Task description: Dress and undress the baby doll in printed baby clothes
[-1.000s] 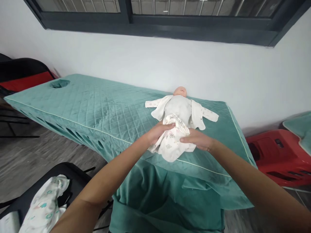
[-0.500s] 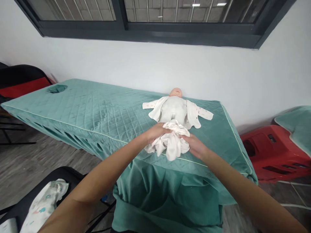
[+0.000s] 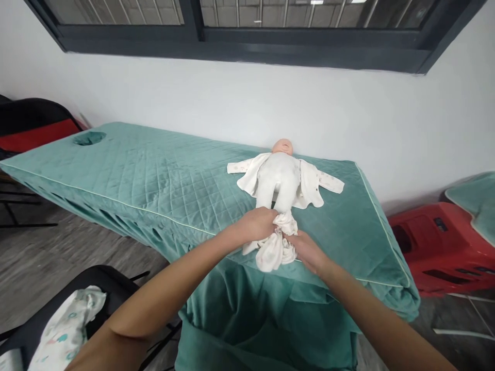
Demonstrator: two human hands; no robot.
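Observation:
A baby doll [image 3: 279, 171] with a pale, soft body lies on its back on the green quilted bed [image 3: 170, 170]. An open white baby shirt [image 3: 310, 186] is spread beneath it, with its sleeves out to both sides. Bunched white baby pants [image 3: 270, 253] are at the ends of the doll's legs, near the bed's front edge. My left hand [image 3: 260, 224] is closed round the cloth at the doll's foot on the left side. On the other side, the fingers of my right hand [image 3: 307, 251] pinch the same pants. Both feet are hidden by cloth and fingers.
A patterned white cloth [image 3: 67, 330] lies on a black chair [image 3: 116, 283] at the lower left. Beside the bed's right end stands a red plastic stool [image 3: 444, 247]. A white wall [image 3: 174, 98] runs behind the bed, below a dark-framed window.
Both hands have drawn the pants down and nearer to me, from over the doll's lower body to the leg ends. The doll's legs now show.

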